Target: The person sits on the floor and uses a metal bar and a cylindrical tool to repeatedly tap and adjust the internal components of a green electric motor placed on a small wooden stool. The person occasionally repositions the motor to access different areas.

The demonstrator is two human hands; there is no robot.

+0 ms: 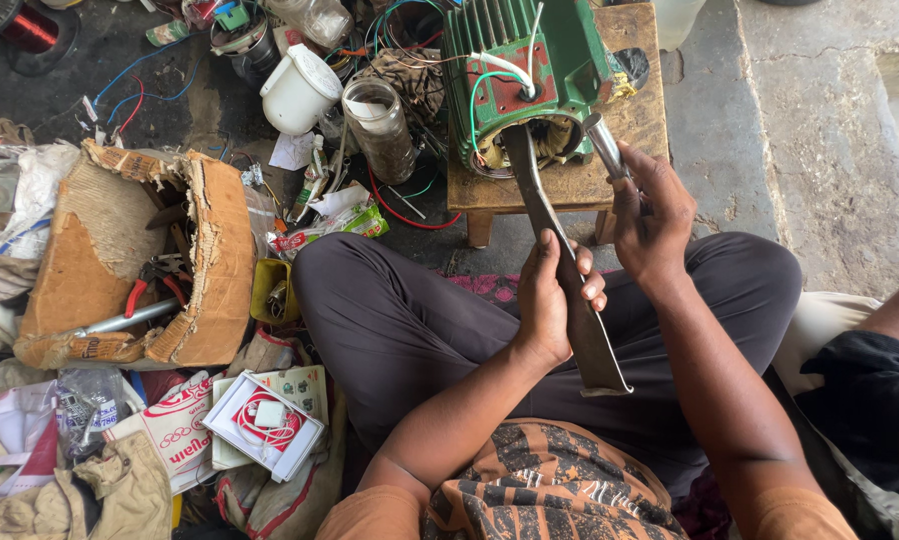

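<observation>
The long flat grey metal bar (560, 270) already has its tip inside the green finned motor housing (525, 75) on the small wooden desk (640, 120). The left hand (550, 300) wraps it; the right hand (655, 215) clasps a shiny metal rod (607, 145). The copper windings (550, 140) remain seated. Wires and jars crowd the desk's left edge.

wooden stool (570, 190) | bears green motor (520, 70) | floor (770, 120) beneath
</observation>
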